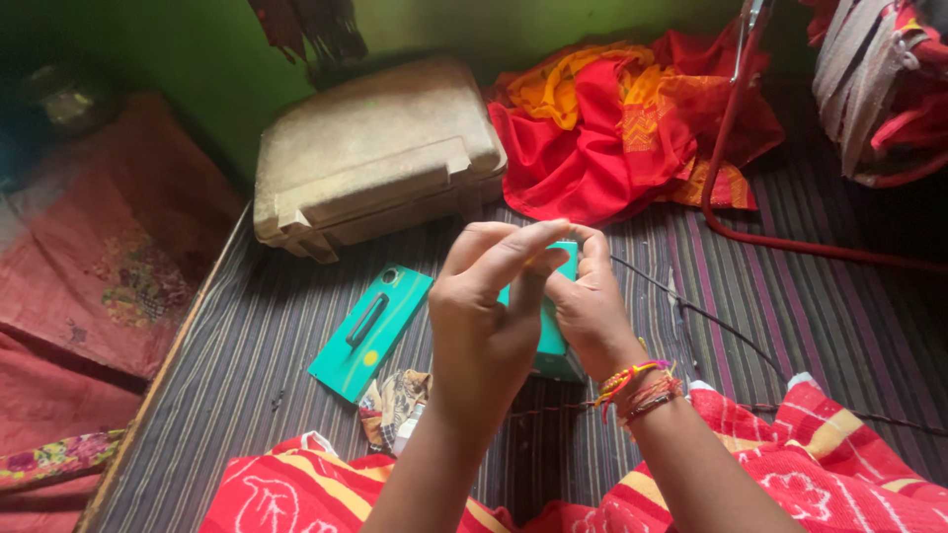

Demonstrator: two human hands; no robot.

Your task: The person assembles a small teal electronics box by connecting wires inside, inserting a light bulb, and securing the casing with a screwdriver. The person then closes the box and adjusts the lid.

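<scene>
Left hand point(484, 326) and right hand point(590, 306) pinch fingertips together over a teal box point(550, 336) just behind them, maybe on something too small to tell, teal lid point(370, 331) left; a slip could drop it into the striped mat point(790, 306).

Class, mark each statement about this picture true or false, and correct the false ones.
1. Both hands are raised together over a teal box. True: the left hand and right hand meet above the teal box.
2. The teal lid lies on the red cloth. False: the teal lid lies on the striped mat.
3. Thread bracelets are on the right wrist. True: bracelets.
4. The beige case stands open. False: the beige case is closed.
</scene>
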